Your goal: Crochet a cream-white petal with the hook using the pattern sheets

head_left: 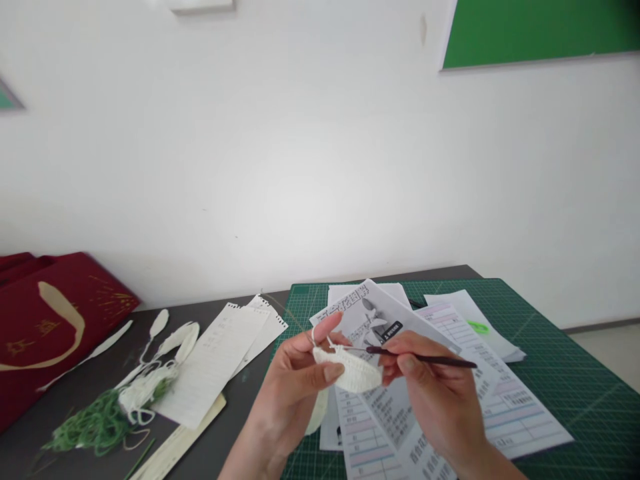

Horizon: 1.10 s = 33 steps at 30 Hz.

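Between thumb and fingers, my left hand point(295, 373) pinches a white crocheted piece point(357, 373), an oval petal-like shape. White yarn point(314, 335) loops around the raised left index finger and runs to the top edge of the piece. A dark-handled crochet hook point(425, 359) lies in my right hand point(435, 387), gripped much like a pen. Its thin metal tip points left and meets the stitches along the upper edge. Fingertips of my right hand sit by the right end of the piece. Both hands are above printed sheets point(395, 393).
The sheets rest on a green cutting mat point(565, 373). A bright green clip-like item point(478, 327) lies on paper at right. Leftward are handwritten notes point(215, 360), tangled green yarn point(95, 423), white yarn point(145, 393), white crocheted pieces point(159, 323) and a red bag point(45, 327). A wall stands behind.
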Each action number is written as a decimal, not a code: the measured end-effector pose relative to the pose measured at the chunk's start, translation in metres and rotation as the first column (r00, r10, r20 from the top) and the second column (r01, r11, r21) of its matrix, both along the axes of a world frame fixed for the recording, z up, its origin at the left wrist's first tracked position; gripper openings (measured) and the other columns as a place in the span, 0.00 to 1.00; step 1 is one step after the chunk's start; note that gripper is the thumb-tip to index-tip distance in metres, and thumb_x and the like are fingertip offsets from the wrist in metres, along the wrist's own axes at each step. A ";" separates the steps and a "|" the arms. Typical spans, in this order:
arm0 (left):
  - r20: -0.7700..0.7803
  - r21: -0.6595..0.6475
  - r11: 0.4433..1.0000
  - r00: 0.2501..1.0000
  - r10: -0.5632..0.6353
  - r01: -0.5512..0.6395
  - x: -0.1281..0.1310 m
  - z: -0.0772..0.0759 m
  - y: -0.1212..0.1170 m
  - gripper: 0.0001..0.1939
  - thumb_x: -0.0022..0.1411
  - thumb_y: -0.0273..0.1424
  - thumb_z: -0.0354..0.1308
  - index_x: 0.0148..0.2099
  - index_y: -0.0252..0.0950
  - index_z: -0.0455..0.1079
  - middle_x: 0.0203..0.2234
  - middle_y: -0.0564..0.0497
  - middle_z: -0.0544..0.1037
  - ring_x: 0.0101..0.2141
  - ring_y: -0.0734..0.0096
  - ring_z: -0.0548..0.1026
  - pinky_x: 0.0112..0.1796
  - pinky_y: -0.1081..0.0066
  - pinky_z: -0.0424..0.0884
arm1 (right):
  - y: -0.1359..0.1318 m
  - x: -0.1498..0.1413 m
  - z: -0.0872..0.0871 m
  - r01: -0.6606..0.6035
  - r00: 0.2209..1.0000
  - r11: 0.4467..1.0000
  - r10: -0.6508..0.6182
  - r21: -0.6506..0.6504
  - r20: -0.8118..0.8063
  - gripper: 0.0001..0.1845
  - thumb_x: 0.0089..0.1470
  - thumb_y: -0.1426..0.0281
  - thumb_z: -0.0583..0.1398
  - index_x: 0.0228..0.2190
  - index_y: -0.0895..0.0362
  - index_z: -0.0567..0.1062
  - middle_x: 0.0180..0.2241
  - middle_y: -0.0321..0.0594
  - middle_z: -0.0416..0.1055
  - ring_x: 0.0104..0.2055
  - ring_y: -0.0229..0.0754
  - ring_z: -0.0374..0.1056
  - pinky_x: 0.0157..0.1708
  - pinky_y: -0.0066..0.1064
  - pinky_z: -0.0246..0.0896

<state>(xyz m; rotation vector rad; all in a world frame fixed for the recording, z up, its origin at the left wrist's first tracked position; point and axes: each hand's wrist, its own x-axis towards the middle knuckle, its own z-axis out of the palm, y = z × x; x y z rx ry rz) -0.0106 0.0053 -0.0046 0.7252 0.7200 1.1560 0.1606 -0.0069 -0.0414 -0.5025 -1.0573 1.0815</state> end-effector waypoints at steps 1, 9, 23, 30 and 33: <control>0.002 -0.009 1.000 1.000 -0.017 0.017 -0.001 0.000 0.000 0.23 0.40 0.24 0.72 0.43 0.39 0.80 0.32 0.50 0.81 0.36 0.65 0.73 0.41 0.67 0.66 | 0.001 0.002 0.000 -0.017 1.000 1.000 0.017 -0.013 -0.009 0.07 0.56 0.71 0.62 0.37 0.52 0.80 0.31 0.37 0.76 0.29 0.36 0.72 0.27 0.26 0.72; 0.021 -0.087 0.990 0.994 -0.109 0.110 -0.009 0.002 0.003 0.23 0.35 0.24 0.73 0.39 0.39 0.81 0.30 0.49 0.82 0.38 0.61 0.74 0.43 0.64 0.65 | 0.002 0.007 0.008 -0.046 0.998 0.998 0.043 -0.052 -0.051 0.05 0.54 0.70 0.64 0.34 0.53 0.81 0.27 0.35 0.76 0.27 0.35 0.72 0.26 0.23 0.72; 0.150 -0.040 0.939 0.932 -0.331 0.340 -0.010 0.002 0.003 0.19 0.36 0.21 0.68 0.35 0.36 0.82 0.25 0.49 0.82 0.27 0.68 0.75 0.31 0.70 0.67 | 0.006 0.022 0.014 -0.128 0.986 0.988 0.118 0.091 0.114 0.06 0.56 0.69 0.62 0.34 0.54 0.80 0.27 0.37 0.74 0.29 0.38 0.71 0.28 0.29 0.69; 0.169 0.028 0.900 0.886 -0.433 0.435 -0.009 -0.001 0.004 0.16 0.34 0.24 0.71 0.32 0.36 0.82 0.19 0.52 0.75 0.24 0.74 0.69 0.27 0.74 0.62 | 0.006 0.024 0.020 -0.164 0.986 0.986 0.163 0.036 0.025 0.05 0.53 0.67 0.64 0.30 0.56 0.81 0.24 0.37 0.74 0.28 0.37 0.70 0.28 0.26 0.68; 0.091 0.117 0.894 0.892 -0.444 0.433 -0.009 -0.001 0.003 0.15 0.37 0.27 0.72 0.33 0.39 0.82 0.20 0.52 0.73 0.25 0.74 0.68 0.28 0.73 0.61 | 0.006 0.019 0.018 -0.231 0.970 0.963 0.217 -0.138 -0.112 0.06 0.51 0.67 0.66 0.28 0.57 0.81 0.22 0.37 0.74 0.24 0.34 0.70 0.24 0.22 0.68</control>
